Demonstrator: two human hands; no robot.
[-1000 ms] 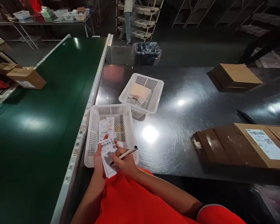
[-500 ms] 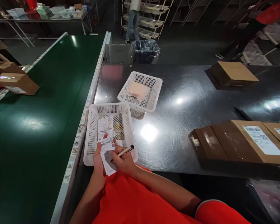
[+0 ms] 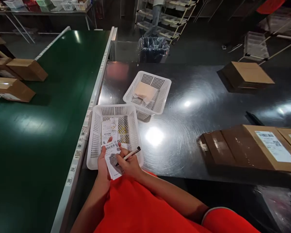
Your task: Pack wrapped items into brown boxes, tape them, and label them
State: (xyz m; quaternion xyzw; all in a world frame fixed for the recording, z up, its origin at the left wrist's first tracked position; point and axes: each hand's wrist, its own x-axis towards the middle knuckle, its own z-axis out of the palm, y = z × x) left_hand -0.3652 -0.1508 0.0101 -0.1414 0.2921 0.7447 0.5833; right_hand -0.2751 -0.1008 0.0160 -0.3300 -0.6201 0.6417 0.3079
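Near basket point(image 3: 94, 142): stood at the left end of the table point(image 3: 181, 136).
Loose slips point(image 3: 109, 129): lay in the near basket.
Held slips point(image 3: 113, 157): were at the near basket's front, in the left hand point(image 3: 102, 166).
Pen point(image 3: 132, 154): was right of them, in the right hand point(image 3: 131, 166).
Far basket point(image 3: 164, 94): sat behind, slightly right, packet point(image 3: 145, 90) inside.
Conveyor point(image 3: 55, 113): ran left of the near basket.
Cartons point(image 3: 235, 150): stood well right of it.
Bin point(image 3: 154, 50): stood behind, beyond the table.
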